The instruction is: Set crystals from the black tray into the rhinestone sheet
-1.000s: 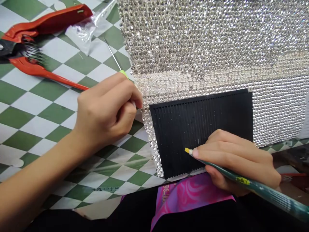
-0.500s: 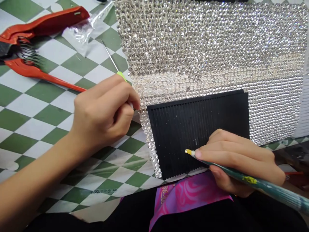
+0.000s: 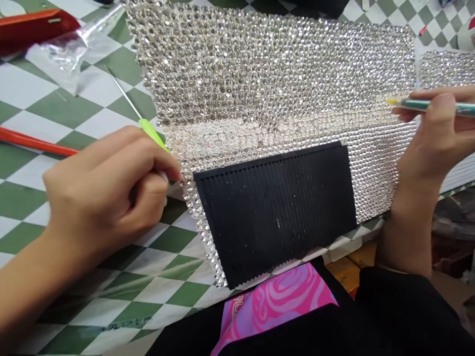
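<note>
My left hand (image 3: pixel 111 183) is closed in a pinch at the left edge of the rhinestone sheet (image 3: pixel 274 64); what its fingers hold, if anything, is hidden. A thin metal-shafted tool with a lime green handle (image 3: pixel 151 133) lies beside it, its handle end passing behind my fingers. My right hand (image 3: pixel 438 133) grips a teal picker pencil (image 3: pixel 413 104) with a yellow tip, over the right side of the sheet. Whether a stone sits on the tip is too small to tell. On the sheet's lower part lies a black ridged tray (image 3: pixel 274 212) with a few tiny bright specks.
Red-handled cutters (image 3: pixel 37 142) lie at the left, near a clear plastic bag (image 3: pixel 67 54). Another rhinestone piece (image 3: pixel 449 66) is at the right. Green and white checks cover the table (image 3: pixel 25 198), whose front edge runs just below the tray.
My right hand has lifted the pencil from above the black tray up and right to the sheet's right side. My left hand keeps its place at the sheet's edge; the view has shifted right.
</note>
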Demonstrator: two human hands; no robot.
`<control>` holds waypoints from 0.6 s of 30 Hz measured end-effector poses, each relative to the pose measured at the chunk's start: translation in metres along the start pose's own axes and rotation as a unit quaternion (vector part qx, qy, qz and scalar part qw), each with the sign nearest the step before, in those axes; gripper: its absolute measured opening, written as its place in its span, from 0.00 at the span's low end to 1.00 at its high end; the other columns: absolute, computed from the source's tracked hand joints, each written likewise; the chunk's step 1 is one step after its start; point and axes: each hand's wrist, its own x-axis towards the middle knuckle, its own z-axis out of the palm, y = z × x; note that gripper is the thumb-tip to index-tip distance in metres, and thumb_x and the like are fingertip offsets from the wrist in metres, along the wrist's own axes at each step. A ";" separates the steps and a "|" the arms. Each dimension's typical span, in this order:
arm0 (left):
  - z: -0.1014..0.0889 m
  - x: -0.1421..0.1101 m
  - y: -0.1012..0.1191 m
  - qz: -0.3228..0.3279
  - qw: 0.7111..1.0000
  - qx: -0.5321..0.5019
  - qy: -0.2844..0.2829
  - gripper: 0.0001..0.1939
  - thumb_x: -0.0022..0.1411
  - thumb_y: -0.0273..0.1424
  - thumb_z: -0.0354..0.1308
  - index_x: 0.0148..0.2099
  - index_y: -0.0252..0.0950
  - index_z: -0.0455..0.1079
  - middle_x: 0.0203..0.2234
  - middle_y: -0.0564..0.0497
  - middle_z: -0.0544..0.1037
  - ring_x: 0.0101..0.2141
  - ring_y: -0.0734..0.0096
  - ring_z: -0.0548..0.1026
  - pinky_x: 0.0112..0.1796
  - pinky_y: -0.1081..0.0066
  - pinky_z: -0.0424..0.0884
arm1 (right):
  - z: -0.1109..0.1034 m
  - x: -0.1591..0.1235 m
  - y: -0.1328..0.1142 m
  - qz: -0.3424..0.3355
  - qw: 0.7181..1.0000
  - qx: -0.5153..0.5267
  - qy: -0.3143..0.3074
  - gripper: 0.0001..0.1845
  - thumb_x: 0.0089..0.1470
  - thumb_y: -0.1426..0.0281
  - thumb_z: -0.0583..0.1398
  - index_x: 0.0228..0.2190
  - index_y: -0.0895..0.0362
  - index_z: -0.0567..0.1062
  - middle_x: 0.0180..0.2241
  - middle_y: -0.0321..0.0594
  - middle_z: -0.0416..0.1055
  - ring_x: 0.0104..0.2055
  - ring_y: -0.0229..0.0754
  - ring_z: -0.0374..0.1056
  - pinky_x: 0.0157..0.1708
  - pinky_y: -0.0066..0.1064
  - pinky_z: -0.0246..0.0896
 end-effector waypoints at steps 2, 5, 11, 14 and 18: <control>0.003 0.000 -0.001 0.004 1.000 -0.004 0.017 0.09 0.54 0.24 0.43 0.27 0.33 0.63 0.24 0.56 0.65 0.26 0.90 0.61 0.28 0.80 0.55 | 0.002 -0.001 0.006 -0.020 1.000 0.005 -0.003 0.04 0.56 0.76 0.59 0.29 0.61 0.72 0.29 0.33 0.71 0.30 0.35 0.73 0.28 0.30 0.71; 0.005 -0.001 -0.003 -0.007 1.000 -0.018 0.022 0.09 0.54 0.24 0.43 0.27 0.33 0.64 0.23 0.56 0.66 0.26 0.90 0.61 0.28 0.80 0.55 | -0.001 -0.003 0.009 -0.017 1.000 -0.011 0.000 0.04 0.56 0.76 0.60 0.30 0.63 0.74 0.29 0.37 0.73 0.30 0.35 0.73 0.28 0.29 0.71; 0.002 -0.003 -0.003 -0.011 1.000 -0.013 -0.002 0.08 0.54 0.23 0.45 0.28 0.34 0.65 0.24 0.56 0.67 0.26 0.89 0.62 0.27 0.79 0.57 | -0.004 -0.004 0.014 0.019 0.997 -0.073 -0.007 0.07 0.56 0.71 0.60 0.29 0.63 0.72 0.31 0.40 0.72 0.35 0.38 0.74 0.30 0.30 0.72; -0.001 -0.003 0.000 -0.023 1.000 -0.006 0.005 0.09 0.54 0.23 0.45 0.27 0.34 0.64 0.24 0.56 0.67 0.26 0.89 0.62 0.28 0.79 0.57 | -0.004 -0.004 0.019 0.040 0.993 -0.110 -0.022 0.08 0.57 0.70 0.60 0.28 0.61 0.69 0.32 0.41 0.72 0.33 0.36 0.73 0.31 0.28 0.72; -0.003 -0.002 0.006 -0.041 0.999 0.013 -0.014 0.09 0.54 0.22 0.45 0.28 0.34 0.65 0.24 0.56 0.68 0.27 0.89 0.63 0.29 0.79 0.58 | -0.006 -0.006 0.023 0.053 0.991 -0.118 -0.025 0.08 0.57 0.72 0.59 0.27 0.60 0.67 0.31 0.41 0.72 0.32 0.34 0.72 0.31 0.27 0.72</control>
